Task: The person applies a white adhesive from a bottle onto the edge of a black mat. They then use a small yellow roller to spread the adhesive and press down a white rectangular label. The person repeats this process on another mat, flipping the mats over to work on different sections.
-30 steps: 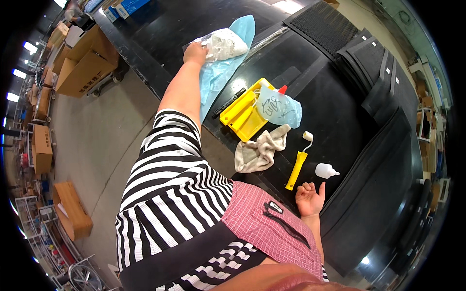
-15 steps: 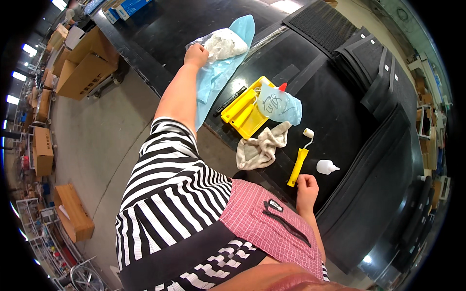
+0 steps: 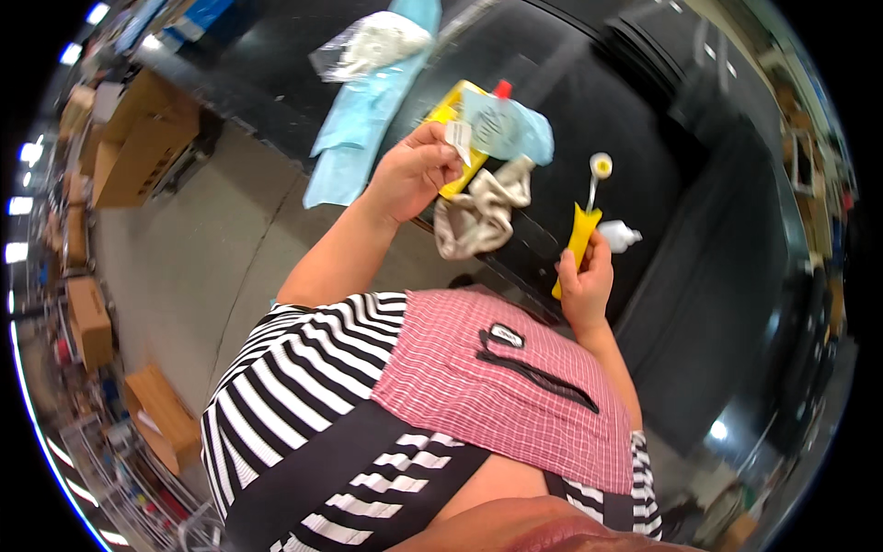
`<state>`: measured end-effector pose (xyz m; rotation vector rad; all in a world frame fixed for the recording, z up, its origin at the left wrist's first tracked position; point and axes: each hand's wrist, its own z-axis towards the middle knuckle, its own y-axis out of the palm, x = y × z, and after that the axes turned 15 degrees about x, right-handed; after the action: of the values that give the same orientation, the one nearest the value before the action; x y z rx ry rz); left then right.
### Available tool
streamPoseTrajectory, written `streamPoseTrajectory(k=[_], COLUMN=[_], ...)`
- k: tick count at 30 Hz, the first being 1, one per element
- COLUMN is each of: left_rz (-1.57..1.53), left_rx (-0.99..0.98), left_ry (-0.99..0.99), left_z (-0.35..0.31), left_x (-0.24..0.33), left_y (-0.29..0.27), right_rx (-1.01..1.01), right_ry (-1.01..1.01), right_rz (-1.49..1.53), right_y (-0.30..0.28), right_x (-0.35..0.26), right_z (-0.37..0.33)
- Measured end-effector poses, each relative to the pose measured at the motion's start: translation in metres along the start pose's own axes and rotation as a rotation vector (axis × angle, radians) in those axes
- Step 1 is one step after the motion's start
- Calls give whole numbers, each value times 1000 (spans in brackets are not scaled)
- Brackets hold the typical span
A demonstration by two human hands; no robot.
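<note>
Between the fingertips of my left hand (image 3: pixel 418 171) is a small white label (image 3: pixel 459 142). My right hand (image 3: pixel 587 276) is wrapped round the yellow handle of a small paint roller (image 3: pixel 579 237), its white head pointing away from me. A white squeeze bottle (image 3: pixel 618 236) lies just beyond my right fingers. Behind my left hand is a yellow paint tray (image 3: pixel 445 109), partly hidden. A light blue plastic wrap (image 3: pixel 504 124) with dark scribbles and a red cap (image 3: pixel 503 89) covers part of the tray. A crumpled beige cloth (image 3: pixel 480 213) lies on the table's near edge.
A clear bag of white pieces (image 3: pixel 375 46) rests on a light blue plastic sheet (image 3: pixel 354 129) at the far left of the black table (image 3: pixel 285 83). Stacked black rubber mats (image 3: pixel 708 239) fill the right side. Cardboard boxes (image 3: pixel 143 138) stand on the floor at left.
My left hand has left the clear bag and come nearer, now with a white label in it. My right hand has taken hold of the roller's handle and raised it.
</note>
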<state>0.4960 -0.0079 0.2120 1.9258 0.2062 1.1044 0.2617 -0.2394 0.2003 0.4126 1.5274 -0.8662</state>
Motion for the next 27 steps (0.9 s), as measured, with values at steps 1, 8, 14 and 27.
streamPoseTrajectory(k=[1,8,14,27], left_rz=[-8,282,433,615], left_rx=[-30,-411,-522,-520], left_ry=[-75,-235,-330,-213], left_z=[-3,-21,-34,-77], left_x=[-20,-120,-183,-338], left_y=[16,119,167,270], right_rx=[-16,-70,-73,198], right_ry=[33,223,276,219], right_rz=[204,376,299,187], right_y=[-5,-88,-160,-322], right_x=[-19,-96,-78,4], right_z=[-2,7,-12,-50])
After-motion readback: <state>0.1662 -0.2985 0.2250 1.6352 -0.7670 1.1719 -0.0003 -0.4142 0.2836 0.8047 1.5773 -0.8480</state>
